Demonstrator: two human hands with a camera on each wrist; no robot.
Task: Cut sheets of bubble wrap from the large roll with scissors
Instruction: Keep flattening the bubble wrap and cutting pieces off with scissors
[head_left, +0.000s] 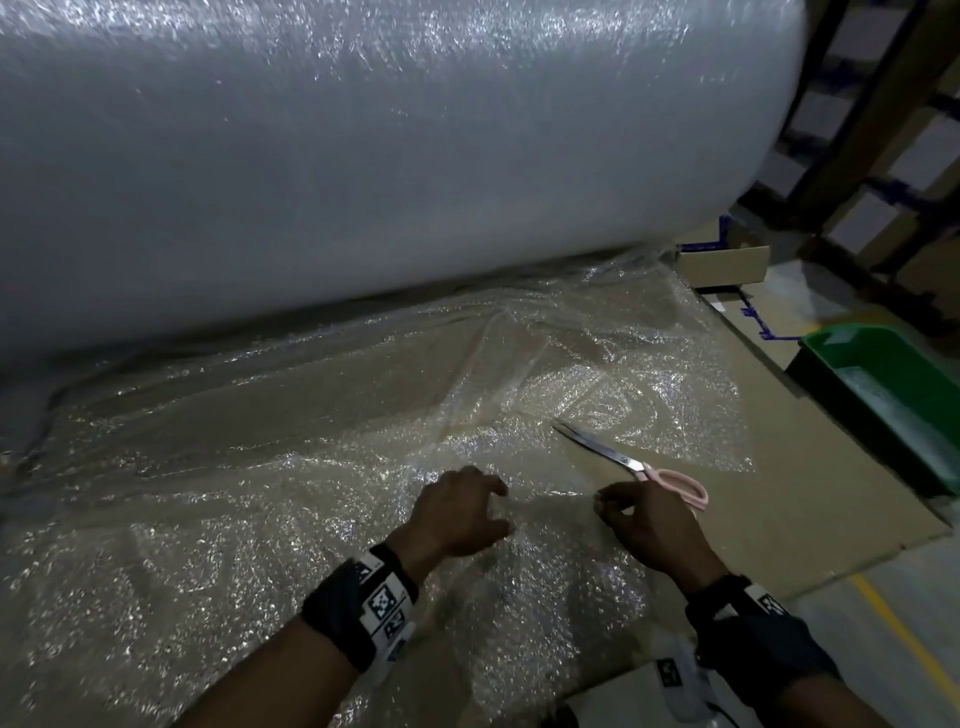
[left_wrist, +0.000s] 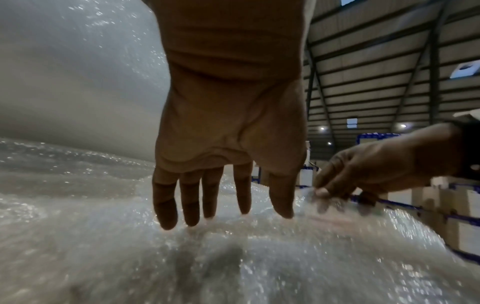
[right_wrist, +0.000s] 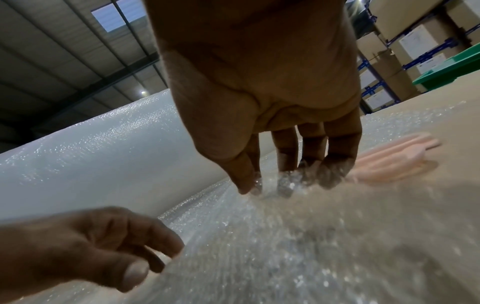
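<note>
The large bubble wrap roll (head_left: 363, 156) lies across the far side, and its loose sheet (head_left: 260, 441) is spread wrinkled toward me over cardboard. My left hand (head_left: 498, 506) has its straight fingers (left_wrist: 192, 205) touching the sheet. Just to the right, my right hand (head_left: 605, 506) pinches a raised edge of the sheet between thumb and fingertips (right_wrist: 244, 185). The scissors (head_left: 623, 460), with pink handles (right_wrist: 389, 164) and blades together, lie free beyond the right hand, tips pointing far-left.
A green crate (head_left: 883, 384) stands at the right edge of the cardboard mat (head_left: 779, 493). A small open cardboard box (head_left: 724, 265) sits by the roll's right end. Shelving with boxes (head_left: 909, 156) rises behind. A yellow line (head_left: 904, 634) marks the floor.
</note>
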